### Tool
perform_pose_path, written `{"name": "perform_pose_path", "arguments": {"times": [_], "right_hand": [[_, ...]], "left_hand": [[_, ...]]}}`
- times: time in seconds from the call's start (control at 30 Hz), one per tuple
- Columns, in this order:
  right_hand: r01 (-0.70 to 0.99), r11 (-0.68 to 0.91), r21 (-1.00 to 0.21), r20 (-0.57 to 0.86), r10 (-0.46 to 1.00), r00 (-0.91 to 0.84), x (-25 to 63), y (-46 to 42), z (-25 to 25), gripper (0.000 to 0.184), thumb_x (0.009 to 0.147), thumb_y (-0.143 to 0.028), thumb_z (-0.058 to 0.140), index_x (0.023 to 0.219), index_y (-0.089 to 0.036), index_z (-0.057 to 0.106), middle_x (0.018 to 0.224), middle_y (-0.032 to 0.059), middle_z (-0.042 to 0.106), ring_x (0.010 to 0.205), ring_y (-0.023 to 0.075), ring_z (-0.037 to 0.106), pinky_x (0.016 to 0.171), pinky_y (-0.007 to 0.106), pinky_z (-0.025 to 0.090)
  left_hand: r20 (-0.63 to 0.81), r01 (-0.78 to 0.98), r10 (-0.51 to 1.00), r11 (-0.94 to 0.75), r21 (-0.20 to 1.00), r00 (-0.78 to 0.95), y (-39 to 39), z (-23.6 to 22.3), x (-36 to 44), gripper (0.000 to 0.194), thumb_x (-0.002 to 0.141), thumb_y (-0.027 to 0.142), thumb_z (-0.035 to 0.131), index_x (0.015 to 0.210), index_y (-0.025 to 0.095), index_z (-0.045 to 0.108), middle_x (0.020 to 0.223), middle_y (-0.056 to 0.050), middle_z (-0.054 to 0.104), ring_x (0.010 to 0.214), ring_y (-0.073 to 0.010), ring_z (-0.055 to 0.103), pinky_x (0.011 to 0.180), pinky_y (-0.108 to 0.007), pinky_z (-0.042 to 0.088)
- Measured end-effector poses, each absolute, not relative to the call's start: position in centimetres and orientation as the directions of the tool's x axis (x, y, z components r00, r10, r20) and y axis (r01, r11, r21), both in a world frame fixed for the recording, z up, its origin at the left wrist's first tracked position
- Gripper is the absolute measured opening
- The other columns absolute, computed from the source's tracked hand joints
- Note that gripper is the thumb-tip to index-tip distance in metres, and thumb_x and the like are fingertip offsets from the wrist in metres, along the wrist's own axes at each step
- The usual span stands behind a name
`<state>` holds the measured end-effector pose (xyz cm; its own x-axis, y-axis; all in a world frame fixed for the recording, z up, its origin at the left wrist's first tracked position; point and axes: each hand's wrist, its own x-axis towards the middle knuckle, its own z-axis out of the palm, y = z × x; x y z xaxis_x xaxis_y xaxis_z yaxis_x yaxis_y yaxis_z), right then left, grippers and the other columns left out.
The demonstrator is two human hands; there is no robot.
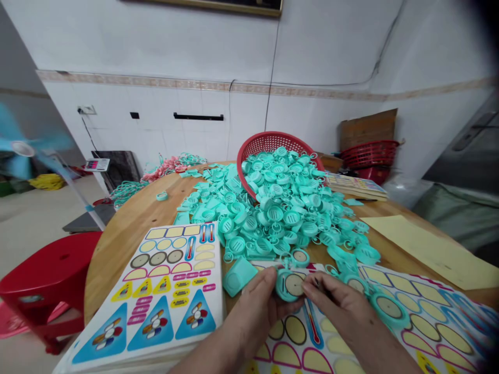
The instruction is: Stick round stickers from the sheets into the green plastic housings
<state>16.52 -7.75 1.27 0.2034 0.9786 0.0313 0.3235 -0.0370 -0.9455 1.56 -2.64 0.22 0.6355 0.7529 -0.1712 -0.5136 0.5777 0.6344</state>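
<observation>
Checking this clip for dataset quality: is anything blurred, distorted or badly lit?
Head view: light-blue plastic fan blades smear with motion blur; the wide lens bows the white tiled wall; the top-right corner falls dark; lighting is soft, without harsh shadows; the teal plastic disc between the left hand and right hand looks fairly sharp.

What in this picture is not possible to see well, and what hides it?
Head view:
Thin dark tool: mostly hidden by the right hand.
Turquoise disc, underside: hidden by the left hand.
Fan: blurred by spinning.
Right sticker sheet: cut off by the frame edge.
</observation>
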Motion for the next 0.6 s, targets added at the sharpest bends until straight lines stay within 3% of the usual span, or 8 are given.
{"name": "perform_pose_path", "arguments": {"times": [0.17, 0.6], "right_hand": [[0.457, -0.029, -0.889, 0.065, 0.980, 0.189, 16.64, -7.74, 0.57, 0.025, 0.085, -0.045, 0.053, 0.076, -0.023, 0.061, 0.074, 0.0004, 0.060, 0.073, 0.0177, 0.057, 0.058, 0.023, 0.046], [0.536, 0.031, -0.844, 0.166, 0.964, 0.207, 16.05, -7.67, 1.09, 0.020, 0.084, -0.037, 0.054, 0.070, -0.023, 0.059, 0.062, -0.0029, 0.050, 0.059, 0.0138, 0.047, 0.053, 0.023, 0.041]], "left_hand": [[-0.173, -0.526, 0.762, 0.573, 0.629, 0.623, -2.79, -0.25, 1.87, 0.034, 0.082, 0.037, 0.062, 0.105, 0.013, 0.057, 0.106, -0.012, 0.064, 0.103, -0.0241, 0.060, 0.085, -0.036, 0.050], [-0.137, -0.516, 0.759, 0.551, 0.655, 0.637, -2.89, -0.59, 1.93, 0.027, 0.084, 0.037, 0.059, 0.097, 0.014, 0.060, 0.102, -0.010, 0.065, 0.098, -0.0201, 0.060, 0.084, -0.032, 0.049]]}}
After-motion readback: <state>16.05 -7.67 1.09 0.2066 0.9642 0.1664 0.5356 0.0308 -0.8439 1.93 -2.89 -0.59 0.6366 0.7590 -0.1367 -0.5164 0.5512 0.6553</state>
